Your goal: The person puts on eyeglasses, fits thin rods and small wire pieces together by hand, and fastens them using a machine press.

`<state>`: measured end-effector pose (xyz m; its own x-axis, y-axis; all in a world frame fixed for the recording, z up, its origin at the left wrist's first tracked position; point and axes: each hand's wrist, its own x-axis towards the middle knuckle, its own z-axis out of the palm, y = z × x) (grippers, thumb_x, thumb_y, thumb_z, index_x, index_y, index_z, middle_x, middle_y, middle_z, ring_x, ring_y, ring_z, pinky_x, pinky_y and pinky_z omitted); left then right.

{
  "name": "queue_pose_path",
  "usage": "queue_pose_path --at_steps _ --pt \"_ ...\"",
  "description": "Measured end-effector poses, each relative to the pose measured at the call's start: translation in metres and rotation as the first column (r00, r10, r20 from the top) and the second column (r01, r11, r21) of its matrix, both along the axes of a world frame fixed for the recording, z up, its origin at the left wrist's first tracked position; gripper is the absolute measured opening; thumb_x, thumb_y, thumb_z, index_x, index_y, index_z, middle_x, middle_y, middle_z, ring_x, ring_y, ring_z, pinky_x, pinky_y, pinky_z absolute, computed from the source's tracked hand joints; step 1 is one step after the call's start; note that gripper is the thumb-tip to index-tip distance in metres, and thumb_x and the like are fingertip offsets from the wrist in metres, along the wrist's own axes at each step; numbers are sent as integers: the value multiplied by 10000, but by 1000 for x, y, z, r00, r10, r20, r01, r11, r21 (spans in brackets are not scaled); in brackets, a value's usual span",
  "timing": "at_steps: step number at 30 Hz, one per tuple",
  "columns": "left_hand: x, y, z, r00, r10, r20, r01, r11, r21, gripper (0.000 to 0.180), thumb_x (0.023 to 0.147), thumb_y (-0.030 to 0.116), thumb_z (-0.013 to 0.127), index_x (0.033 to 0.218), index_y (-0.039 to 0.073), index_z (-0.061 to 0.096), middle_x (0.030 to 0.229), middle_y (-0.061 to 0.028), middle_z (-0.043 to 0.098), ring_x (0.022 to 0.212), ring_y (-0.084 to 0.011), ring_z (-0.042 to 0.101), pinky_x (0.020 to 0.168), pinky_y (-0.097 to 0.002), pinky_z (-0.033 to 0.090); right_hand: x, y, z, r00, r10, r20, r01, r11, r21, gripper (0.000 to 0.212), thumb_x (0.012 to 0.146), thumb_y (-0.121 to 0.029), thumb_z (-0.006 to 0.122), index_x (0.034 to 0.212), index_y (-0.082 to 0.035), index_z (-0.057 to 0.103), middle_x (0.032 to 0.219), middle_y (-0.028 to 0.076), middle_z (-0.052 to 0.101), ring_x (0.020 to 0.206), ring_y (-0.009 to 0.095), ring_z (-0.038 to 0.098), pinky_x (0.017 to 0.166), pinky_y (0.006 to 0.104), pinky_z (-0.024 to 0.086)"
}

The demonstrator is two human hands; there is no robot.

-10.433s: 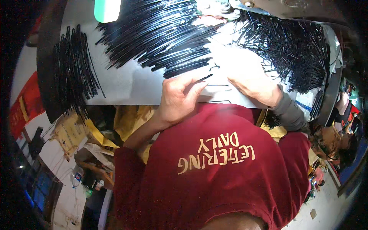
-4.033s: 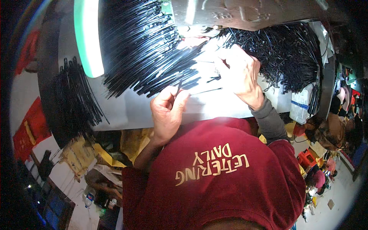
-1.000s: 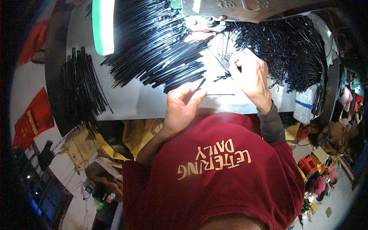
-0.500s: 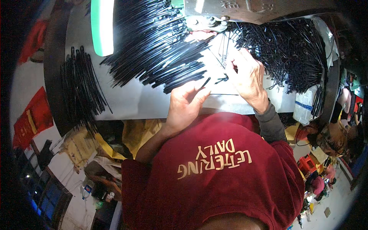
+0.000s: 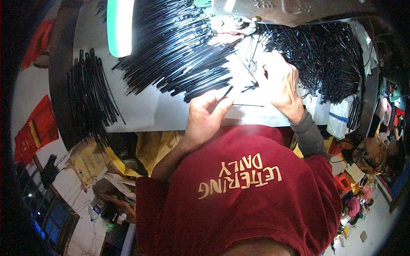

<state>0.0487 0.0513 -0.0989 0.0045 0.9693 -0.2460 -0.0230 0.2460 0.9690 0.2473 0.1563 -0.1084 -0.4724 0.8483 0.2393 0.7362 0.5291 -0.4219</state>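
Note:
My left hand (image 5: 203,116) is closed near the table's front edge, pinching a thin black cable-like strand (image 5: 229,90) between thumb and fingers. A bundle of long black strands (image 5: 179,55) fans out just beyond it. To the right, my right hand (image 5: 284,87) is raised over the white tabletop (image 5: 149,109) with curled fingers, beside a tangled heap of black strands (image 5: 329,59). What those fingers hold, if anything, is hidden. A few loose short black pieces (image 5: 250,88) lie between my hands. One thin strand (image 5: 250,105) lies in front of them.
A metal machine part with bolts (image 5: 235,24) stands at the back, near a bright lamp (image 5: 121,30). Another bundle of black strands (image 5: 89,89) hangs over the table's left side. A small white block with a blue band (image 5: 339,117) sits at the right.
My right hand has shifted slightly right and up toward the tangled heap, away from the loose pieces. My left hand keeps its pinch on the strand, almost unmoved.

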Motion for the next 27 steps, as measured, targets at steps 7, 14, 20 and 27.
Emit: queue_pose_path --at_steps 7,14,20,27 --pt "2 5 4 999 -50 -3 50 997 -52 118 925 98 622 834 23 631 665 36 571 573 -27 487 516 -194 383 -11 -3 15 999 -25 -38 22 998 -61 107 799 -131 665 864 -60 619 779 106 589 593 304 595 543 380 471" --pt "0 3 0 999 -33 18 33 999 -43 113 927 98 622 840 27 632 670 38 568 580 -27 490 523 -193 389 2 4 -1 997 17 -80 -22 998 -67 205 810 -209 643 944 -63 589 797 110 559 585 305 596 532 392 476" --pt "-2 2 -2 999 -33 24 33 999 -22 104 927 89 618 843 29 633 672 42 562 590 -26 492 533 -188 388 0 10 3 999 50 -5 -50 999 -2 114 826 -122 649 905 -46 617 727 116 579 584 308 595 538 374 465" --pt "0 3 2 999 -31 12 31 1000 2 88 924 68 611 858 17 639 673 38 567 585 -26 489 536 -190 391 -2 2 0 999 17 -50 -15 999 43 82 815 -132 654 858 -67 629 765 106 557 603 295 599 536 383 467"
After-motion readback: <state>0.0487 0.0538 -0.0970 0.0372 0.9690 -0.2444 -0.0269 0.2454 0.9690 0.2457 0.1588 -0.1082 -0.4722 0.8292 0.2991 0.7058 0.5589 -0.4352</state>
